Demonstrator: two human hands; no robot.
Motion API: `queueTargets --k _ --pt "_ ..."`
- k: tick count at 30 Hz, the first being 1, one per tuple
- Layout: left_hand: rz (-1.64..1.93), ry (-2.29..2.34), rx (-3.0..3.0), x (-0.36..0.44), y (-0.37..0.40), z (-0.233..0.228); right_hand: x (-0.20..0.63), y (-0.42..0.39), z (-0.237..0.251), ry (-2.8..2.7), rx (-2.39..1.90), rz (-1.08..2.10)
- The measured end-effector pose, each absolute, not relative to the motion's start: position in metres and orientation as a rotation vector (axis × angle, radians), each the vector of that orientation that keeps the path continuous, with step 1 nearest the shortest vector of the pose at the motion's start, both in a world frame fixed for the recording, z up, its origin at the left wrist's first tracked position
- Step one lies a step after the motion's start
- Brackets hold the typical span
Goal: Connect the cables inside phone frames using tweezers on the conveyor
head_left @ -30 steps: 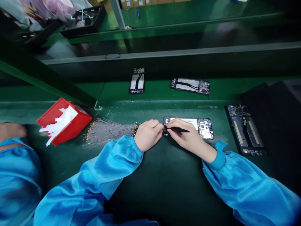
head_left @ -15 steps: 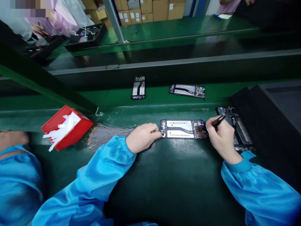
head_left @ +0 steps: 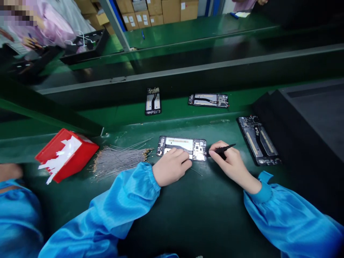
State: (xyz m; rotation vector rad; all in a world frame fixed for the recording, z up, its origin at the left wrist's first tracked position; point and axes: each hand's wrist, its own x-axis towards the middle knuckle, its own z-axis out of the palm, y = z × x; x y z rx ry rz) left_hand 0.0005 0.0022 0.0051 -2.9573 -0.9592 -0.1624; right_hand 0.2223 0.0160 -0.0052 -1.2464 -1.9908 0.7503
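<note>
An opened phone (head_left: pixel 177 140) lies lengthwise on the green bench, its inner parts facing up and its circuit board at the right end. My left hand (head_left: pixel 172 166) rests over the phone's lower edge with fingers curled together. From beside its thumb a thin grey cable (head_left: pixel 197 172) sticks out; the rest is hidden by the hand. At the phone's right end, my right hand (head_left: pixel 229 159) is closed around black tweezers (head_left: pixel 227 147), one end slanting up to the right. A bundle of thin grey cables (head_left: pixel 118 161) lies left of the phone.
A red box (head_left: pixel 80 157) with white paper strips stands at left. Two opened phones (head_left: pixel 153 101) (head_left: pixel 208 100) lie on the back ledge, another opened phone (head_left: pixel 259 141) at right by a black tray (head_left: pixel 295 122). A neighbour's blue sleeve (head_left: pixel 18 215) is at far left.
The view has shifted. The phone has moved left along the bench. My left hand has gone from its left end to its lower edge; my right hand has moved left, away from the right-hand phone.
</note>
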Motion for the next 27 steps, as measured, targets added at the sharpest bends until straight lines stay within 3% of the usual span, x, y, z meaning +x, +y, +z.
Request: queueTargets --k 10,27 --pt "-0.344 -1.261 -2.867 0.025 0.004 -0.005 0.225 0.002 -0.007 -1.822 -1.164 0.990" --pt "-0.344 -1.241 -2.871 0.025 0.004 -0.007 0.224 0.002 -0.006 -1.877 -1.126 0.968"
